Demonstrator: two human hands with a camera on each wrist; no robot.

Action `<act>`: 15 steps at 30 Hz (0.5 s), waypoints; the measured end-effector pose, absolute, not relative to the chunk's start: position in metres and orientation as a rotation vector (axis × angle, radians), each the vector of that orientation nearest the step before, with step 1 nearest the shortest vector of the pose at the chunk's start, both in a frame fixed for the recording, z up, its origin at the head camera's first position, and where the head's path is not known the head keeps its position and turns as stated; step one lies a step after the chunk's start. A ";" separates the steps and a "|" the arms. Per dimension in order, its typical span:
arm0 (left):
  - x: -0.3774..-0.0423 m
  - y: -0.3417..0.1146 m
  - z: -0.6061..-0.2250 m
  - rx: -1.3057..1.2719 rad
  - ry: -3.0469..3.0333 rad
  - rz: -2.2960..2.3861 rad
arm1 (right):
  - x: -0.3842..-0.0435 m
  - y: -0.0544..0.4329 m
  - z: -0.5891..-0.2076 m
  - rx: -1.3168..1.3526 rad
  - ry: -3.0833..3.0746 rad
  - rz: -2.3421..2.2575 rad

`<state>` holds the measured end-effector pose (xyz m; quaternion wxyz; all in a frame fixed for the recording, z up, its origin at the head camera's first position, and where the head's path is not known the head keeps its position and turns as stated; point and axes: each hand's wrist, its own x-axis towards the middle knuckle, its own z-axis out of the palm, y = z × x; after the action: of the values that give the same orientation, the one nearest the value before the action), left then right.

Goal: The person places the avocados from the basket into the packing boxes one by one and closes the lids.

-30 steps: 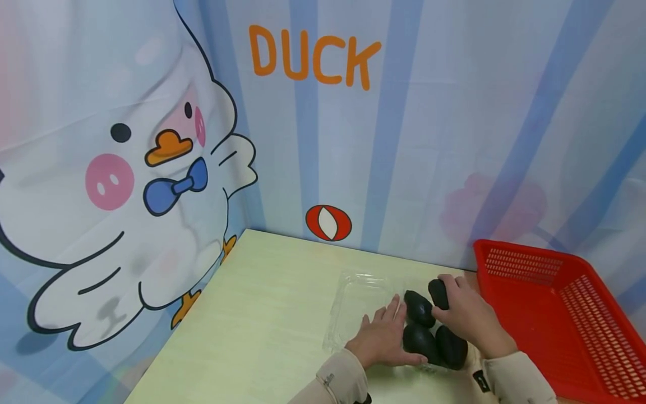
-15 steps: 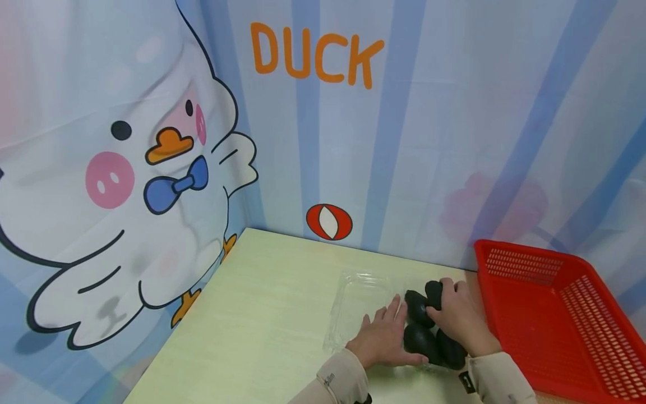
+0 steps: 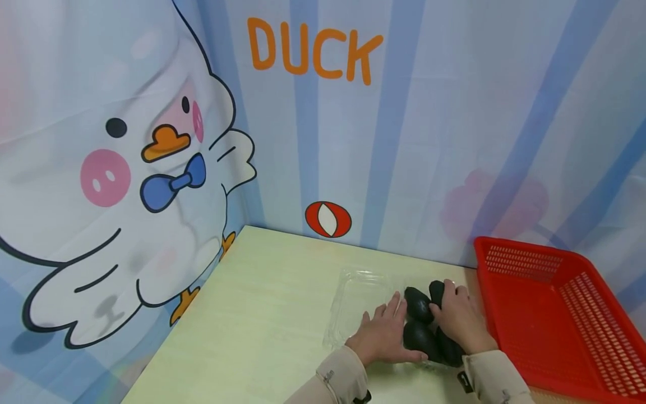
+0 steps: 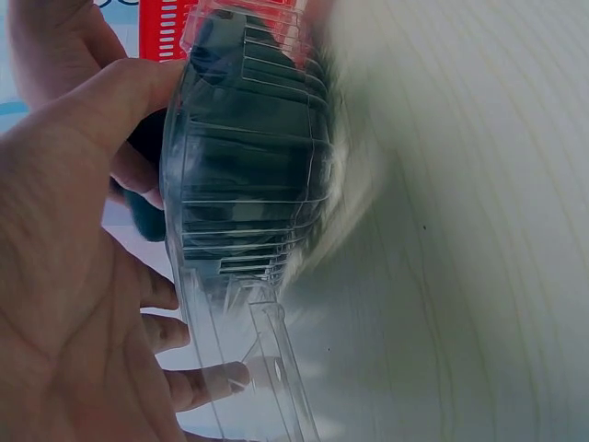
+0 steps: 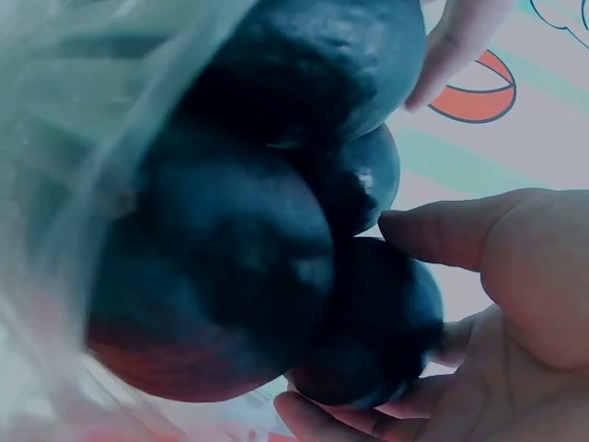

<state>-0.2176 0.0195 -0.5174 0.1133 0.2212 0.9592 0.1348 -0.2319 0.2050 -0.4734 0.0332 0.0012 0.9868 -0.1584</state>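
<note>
Dark avocados fill the right half of a clear plastic clamshell box (image 3: 360,292) lying unfolded on the table. One avocado (image 3: 418,304) is at the back left, a second (image 3: 420,339) at the front left, and a third (image 3: 451,349) at the front right, partly under the right wrist. My right hand (image 3: 460,320) grips the back right avocado (image 5: 373,322), thumb and fingers on either side of it. My left hand (image 3: 381,336) lies spread with straight fingers along the box's middle fold, its thumb (image 4: 138,87) at the front rim of the filled half.
A red plastic basket (image 3: 530,243) with slotted walls stands at the right, close beside the right forearm. The pale wooden table (image 3: 252,314) extends to the left. Behind it hangs a printed duck curtain (image 3: 429,140).
My right hand has moved slightly left and down with the avocado, bringing it in against the others in the box. The left hand has stayed in place.
</note>
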 end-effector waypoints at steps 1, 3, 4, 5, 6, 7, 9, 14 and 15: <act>-0.218 0.020 -0.517 0.650 2.815 0.397 | -0.232 0.205 -0.474 0.010 3.033 -0.487; -0.218 0.020 -0.517 0.652 2.819 0.400 | -0.232 0.206 -0.474 0.024 3.019 -0.477; -0.217 0.020 -0.517 0.653 2.820 0.402 | -0.232 0.206 -0.475 0.026 3.014 -0.467; -0.217 0.020 -0.517 0.653 2.820 0.402 | -0.232 0.206 -0.474 0.027 3.008 -0.458; -0.217 0.020 -0.517 0.654 2.821 0.403 | -0.232 0.206 -0.474 0.025 3.003 -0.449; -0.218 0.020 -0.517 0.654 2.822 0.402 | -0.232 0.206 -0.474 0.019 3.000 -0.441; -0.218 0.020 -0.516 0.651 2.825 0.403 | -0.233 0.205 -0.473 -0.003 2.999 -0.436; -0.218 0.020 -0.516 0.652 2.822 0.401 | -0.234 0.205 -0.469 -0.034 2.994 -0.430; -0.217 0.020 -0.516 0.656 2.822 0.401 | -0.235 0.205 -0.469 -0.032 2.988 -0.427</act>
<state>-0.2173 0.0196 -0.5162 0.1083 0.2230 0.9591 0.1365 -0.2349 0.2053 -0.4688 0.0613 -0.0106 0.9880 -0.1412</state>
